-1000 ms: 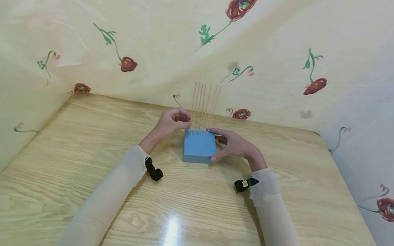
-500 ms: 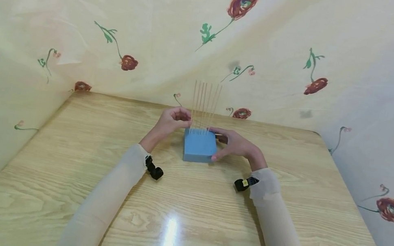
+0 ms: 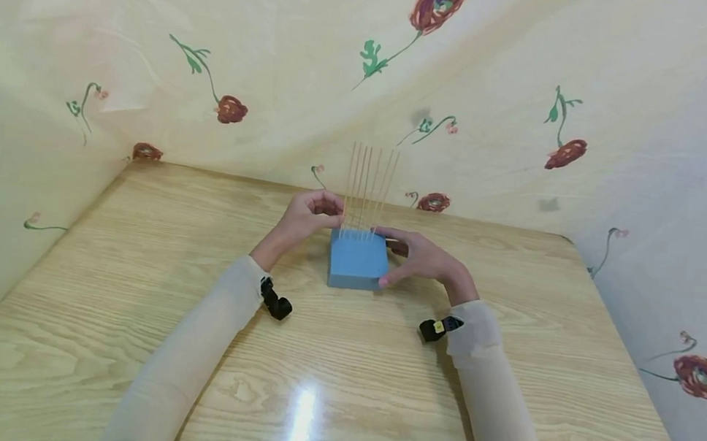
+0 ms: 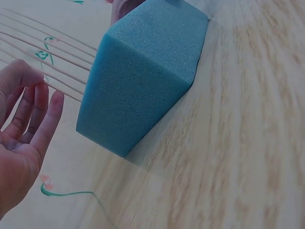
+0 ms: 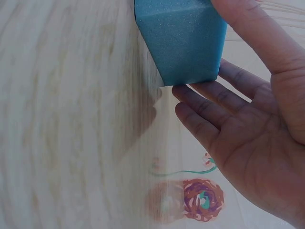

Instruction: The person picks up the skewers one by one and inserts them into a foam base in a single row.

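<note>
A blue foam block (image 3: 358,259) lies on the table, with several thin wooden sticks (image 3: 366,182) standing in a row along its far part. At the row's left end, my left hand (image 3: 307,218) pinches the outermost stick (image 4: 69,95) low down, just above the foam, between thumb and index finger. Its other fingers are loosely bent in the left wrist view. My right hand (image 3: 423,258) holds the block from the right, thumb at the near corner and fingers on the side and far corner. The sticks' lower ends are hidden inside the foam.
The wood-grain table (image 3: 336,365) reaches back to a flower-patterned cloth (image 3: 307,60), which also hangs at both sides. A bright light reflection (image 3: 301,427) shows on the near tabletop. Each wrist carries a small black camera (image 3: 277,305).
</note>
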The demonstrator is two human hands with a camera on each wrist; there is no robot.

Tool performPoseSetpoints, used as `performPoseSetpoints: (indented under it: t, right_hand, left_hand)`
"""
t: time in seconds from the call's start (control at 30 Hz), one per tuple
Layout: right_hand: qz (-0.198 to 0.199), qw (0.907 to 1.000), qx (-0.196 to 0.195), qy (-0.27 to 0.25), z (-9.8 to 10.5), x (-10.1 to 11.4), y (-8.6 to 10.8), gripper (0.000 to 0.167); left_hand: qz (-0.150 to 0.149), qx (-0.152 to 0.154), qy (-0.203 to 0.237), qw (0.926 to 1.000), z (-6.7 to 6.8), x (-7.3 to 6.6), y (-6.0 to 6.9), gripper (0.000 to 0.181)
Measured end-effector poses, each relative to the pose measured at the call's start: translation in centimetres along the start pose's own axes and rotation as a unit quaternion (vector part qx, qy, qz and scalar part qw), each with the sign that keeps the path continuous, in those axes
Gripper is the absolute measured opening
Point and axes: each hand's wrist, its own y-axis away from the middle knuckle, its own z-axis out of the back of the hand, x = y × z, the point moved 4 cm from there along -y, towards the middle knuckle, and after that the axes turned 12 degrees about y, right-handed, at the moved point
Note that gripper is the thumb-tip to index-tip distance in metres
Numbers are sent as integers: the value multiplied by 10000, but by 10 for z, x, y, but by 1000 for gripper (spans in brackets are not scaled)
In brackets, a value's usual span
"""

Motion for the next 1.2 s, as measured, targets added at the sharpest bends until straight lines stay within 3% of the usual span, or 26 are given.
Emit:
performPoseSetpoints:
  t: [0.33, 0.57, 1.2]
  right_hand:
    - [106, 9999, 20, -24, -1, 1, 0, 107]
    - [161, 9999, 23, -7, -1, 0, -1, 106]
    - [72, 9999, -9, -121, -2, 0, 2, 106]
  left_hand:
    - [7, 61, -139, 9999, 1, -1, 1, 13]
    - [4, 129, -5, 9999, 2, 1, 0, 13]
    - [0, 133, -39, 9999, 0, 0, 2, 11]
